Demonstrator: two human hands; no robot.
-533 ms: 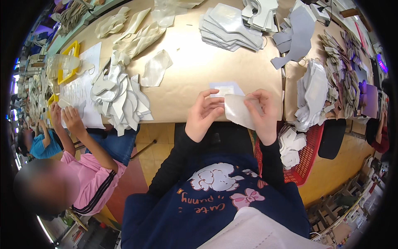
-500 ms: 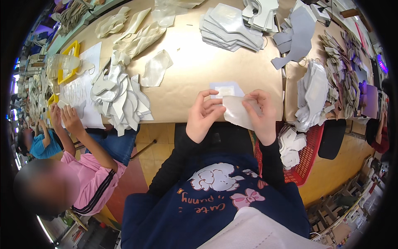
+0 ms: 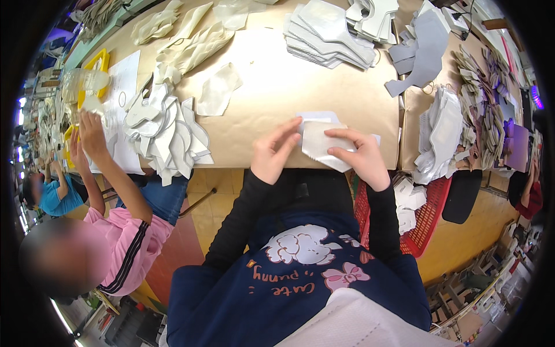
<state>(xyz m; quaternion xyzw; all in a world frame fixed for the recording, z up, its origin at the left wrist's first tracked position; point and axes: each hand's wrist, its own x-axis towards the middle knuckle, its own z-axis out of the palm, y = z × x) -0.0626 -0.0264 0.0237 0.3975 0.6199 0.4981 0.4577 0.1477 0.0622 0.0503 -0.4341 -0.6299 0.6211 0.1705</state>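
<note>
A pale beige fabric-like piece (image 3: 317, 141) with a jagged lower edge lies near the table's front edge. It overlaps a flat whitish-blue piece (image 3: 322, 115), whose far edge and right corner show beyond it. My right hand (image 3: 364, 156) rests over the beige piece, thumb and fingers apart, their tips on its upper face. At the left edge of the two pieces is my left hand (image 3: 274, 151), its thumb and fingers spread; whether the tips touch the edge is hard to tell.
A heap of grey-white cut pieces (image 3: 165, 127) sits to the left, with a loose beige piece (image 3: 218, 89) beside it. Stacked grey pieces (image 3: 326, 37) stand farther back, and another stack (image 3: 442, 133) at right. A red basket (image 3: 428, 228) is below. A co-worker's hands (image 3: 87, 139) work at left.
The beige piece went from being held up between both hands to lying over the whitish-blue piece. My right fingers moved onto its top, and my left hand came off it toward the left.
</note>
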